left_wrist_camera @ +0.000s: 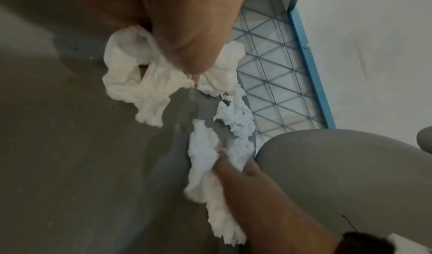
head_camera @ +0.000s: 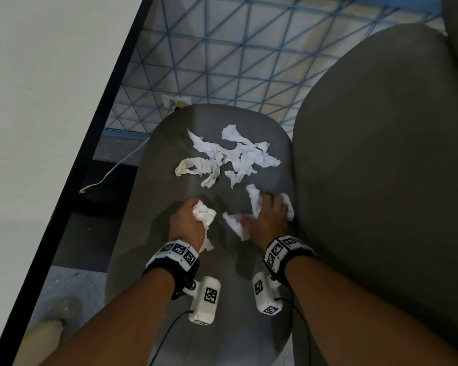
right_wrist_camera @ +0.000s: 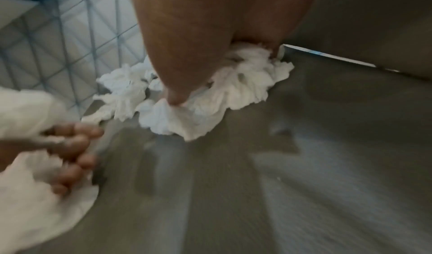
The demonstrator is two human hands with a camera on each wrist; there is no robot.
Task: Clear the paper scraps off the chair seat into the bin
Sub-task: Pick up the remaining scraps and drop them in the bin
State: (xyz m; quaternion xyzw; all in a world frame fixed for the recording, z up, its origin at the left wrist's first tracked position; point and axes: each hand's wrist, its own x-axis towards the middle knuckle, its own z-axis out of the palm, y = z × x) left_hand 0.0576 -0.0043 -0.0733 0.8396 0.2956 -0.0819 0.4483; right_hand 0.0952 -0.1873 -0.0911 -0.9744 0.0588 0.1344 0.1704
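Note:
Several white paper scraps (head_camera: 233, 157) lie in a loose pile at the far end of the grey chair seat (head_camera: 148, 260). My left hand (head_camera: 193, 215) grips a crumpled wad of paper (head_camera: 205, 213), which the left wrist view shows bunched under the palm (left_wrist_camera: 131, 77). My right hand (head_camera: 269, 211) lies on more scraps (head_camera: 254, 204) near the seat's right side. Its fingers and thumb bunch the paper (right_wrist_camera: 233, 91) against the seat. The left wrist view shows this right hand (left_wrist_camera: 233, 169) pinching a long scrap (left_wrist_camera: 203, 158).
The chair's grey backrest (head_camera: 381, 154) rises close on the right. A blue wire grid (head_camera: 236, 62) stands beyond the seat's far end. A white tabletop with a black edge (head_camera: 90, 128) runs along the left. A white cable (head_camera: 111, 170) lies on the floor below it.

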